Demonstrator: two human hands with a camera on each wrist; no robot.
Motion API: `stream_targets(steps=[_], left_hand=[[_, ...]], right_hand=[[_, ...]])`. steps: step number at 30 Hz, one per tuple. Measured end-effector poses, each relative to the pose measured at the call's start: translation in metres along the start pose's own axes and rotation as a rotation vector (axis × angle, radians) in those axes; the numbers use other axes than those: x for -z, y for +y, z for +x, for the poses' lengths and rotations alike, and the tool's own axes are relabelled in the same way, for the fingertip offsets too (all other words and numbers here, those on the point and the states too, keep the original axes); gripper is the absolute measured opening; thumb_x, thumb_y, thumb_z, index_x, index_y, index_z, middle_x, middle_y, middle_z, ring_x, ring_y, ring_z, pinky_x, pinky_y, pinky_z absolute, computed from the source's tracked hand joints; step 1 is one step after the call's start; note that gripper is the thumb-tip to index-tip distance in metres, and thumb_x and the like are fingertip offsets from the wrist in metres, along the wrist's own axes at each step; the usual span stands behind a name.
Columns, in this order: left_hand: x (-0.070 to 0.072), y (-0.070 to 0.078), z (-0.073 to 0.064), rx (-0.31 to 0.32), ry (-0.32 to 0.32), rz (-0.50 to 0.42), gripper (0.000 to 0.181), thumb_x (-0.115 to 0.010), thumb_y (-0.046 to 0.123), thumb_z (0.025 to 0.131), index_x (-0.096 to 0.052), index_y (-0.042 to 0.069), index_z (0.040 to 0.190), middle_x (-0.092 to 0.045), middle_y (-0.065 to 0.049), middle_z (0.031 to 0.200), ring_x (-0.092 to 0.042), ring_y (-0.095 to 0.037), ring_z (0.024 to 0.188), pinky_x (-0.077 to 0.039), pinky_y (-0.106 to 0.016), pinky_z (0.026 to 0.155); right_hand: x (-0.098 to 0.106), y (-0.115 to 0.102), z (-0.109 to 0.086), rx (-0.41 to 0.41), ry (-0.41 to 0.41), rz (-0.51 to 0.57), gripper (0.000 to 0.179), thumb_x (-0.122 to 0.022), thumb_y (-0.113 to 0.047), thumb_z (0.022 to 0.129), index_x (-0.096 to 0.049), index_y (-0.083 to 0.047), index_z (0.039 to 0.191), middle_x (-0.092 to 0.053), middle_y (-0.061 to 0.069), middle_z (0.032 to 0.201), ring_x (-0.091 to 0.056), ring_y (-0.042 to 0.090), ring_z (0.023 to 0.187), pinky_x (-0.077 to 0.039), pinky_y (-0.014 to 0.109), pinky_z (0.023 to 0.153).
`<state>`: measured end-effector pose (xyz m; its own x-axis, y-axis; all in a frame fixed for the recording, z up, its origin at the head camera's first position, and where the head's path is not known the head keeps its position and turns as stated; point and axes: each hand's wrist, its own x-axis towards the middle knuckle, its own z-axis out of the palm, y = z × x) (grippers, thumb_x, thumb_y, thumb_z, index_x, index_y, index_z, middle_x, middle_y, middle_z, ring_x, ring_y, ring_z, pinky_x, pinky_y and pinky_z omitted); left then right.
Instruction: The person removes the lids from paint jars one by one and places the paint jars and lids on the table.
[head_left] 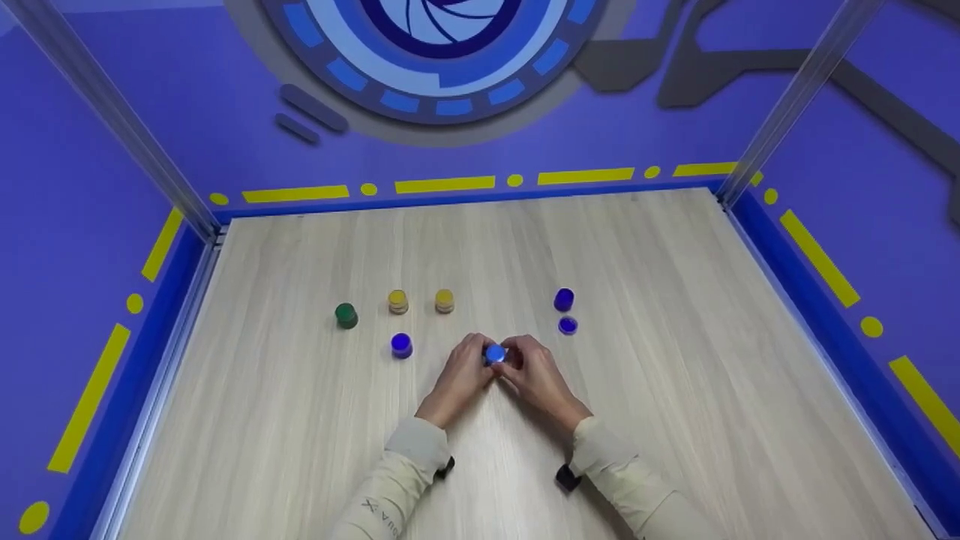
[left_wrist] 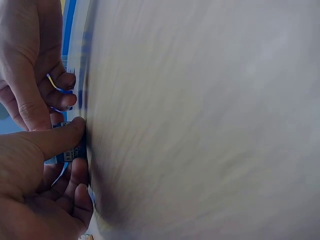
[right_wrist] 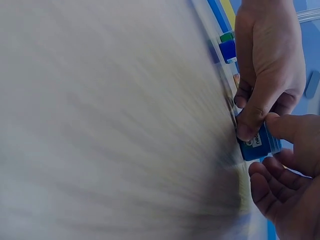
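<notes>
A small light-blue paint jar (head_left: 495,354) stands upright at the table's near middle, between the two hands. My left hand (head_left: 466,367) grips its lower part with thumb and fingers; the thumb lies across the printed label in the left wrist view. From the other side my right hand (head_left: 534,371) pinches the jar at its lid (right_wrist: 276,142), thumb on the near edge in the right wrist view. The fingers partly hide the jar in every view. The right hand's other fingers are loosely curled beside it.
Left of the hands stand a dark-blue jar (head_left: 402,346), a green jar (head_left: 346,316) and two yellow jars, one left (head_left: 397,301) and one right (head_left: 445,301). To the right are a purple-blue jar (head_left: 564,300) and a flat round blue lid (head_left: 568,325). Blue panels (head_left: 135,112) border the wooden table (head_left: 712,360).
</notes>
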<state>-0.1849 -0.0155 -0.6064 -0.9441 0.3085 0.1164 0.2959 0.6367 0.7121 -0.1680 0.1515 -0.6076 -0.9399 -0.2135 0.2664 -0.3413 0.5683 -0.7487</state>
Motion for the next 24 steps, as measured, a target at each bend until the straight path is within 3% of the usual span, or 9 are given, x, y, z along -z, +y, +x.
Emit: stream_targets(steps=[11, 18, 24], left_hand=[[0.001, -0.001, -0.002, -0.034, -0.007, -0.030, 0.029, -0.079, -0.003, 0.085, -0.062, -0.003, 0.108, -0.063, -0.012, 0.104, -0.062, -0.029, 0.102, -0.050, -0.045, 0.095], [0.003, -0.001, -0.001, 0.003, -0.045, -0.034, 0.029, -0.080, 0.003, 0.088, -0.061, -0.001, 0.109, -0.062, -0.009, 0.106, -0.061, -0.027, 0.103, -0.050, -0.044, 0.096], [0.002, -0.002, 0.000, -0.006, -0.044, -0.040, 0.031, -0.081, 0.008, 0.089, -0.061, -0.001, 0.110, -0.062, -0.011, 0.107, -0.061, -0.029, 0.104, -0.050, -0.045, 0.097]], right_hand=[[0.008, 0.005, 0.004, 0.038, -0.132, -0.032, 0.026, -0.076, -0.010, 0.093, -0.066, 0.000, 0.114, -0.060, 0.007, 0.098, -0.055, 0.019, 0.087, -0.047, 0.030, 0.074], [0.019, 0.010, 0.014, 0.046, -0.279, -0.017, 0.026, -0.073, -0.011, 0.096, -0.069, -0.004, 0.122, -0.060, 0.005, 0.100, -0.055, 0.016, 0.088, -0.047, 0.029, 0.076], [0.021, 0.009, 0.013, 0.036, -0.279, 0.012, 0.043, -0.075, -0.012, 0.095, -0.063, 0.002, 0.133, -0.062, 0.007, 0.103, -0.056, 0.018, 0.090, -0.048, 0.030, 0.078]])
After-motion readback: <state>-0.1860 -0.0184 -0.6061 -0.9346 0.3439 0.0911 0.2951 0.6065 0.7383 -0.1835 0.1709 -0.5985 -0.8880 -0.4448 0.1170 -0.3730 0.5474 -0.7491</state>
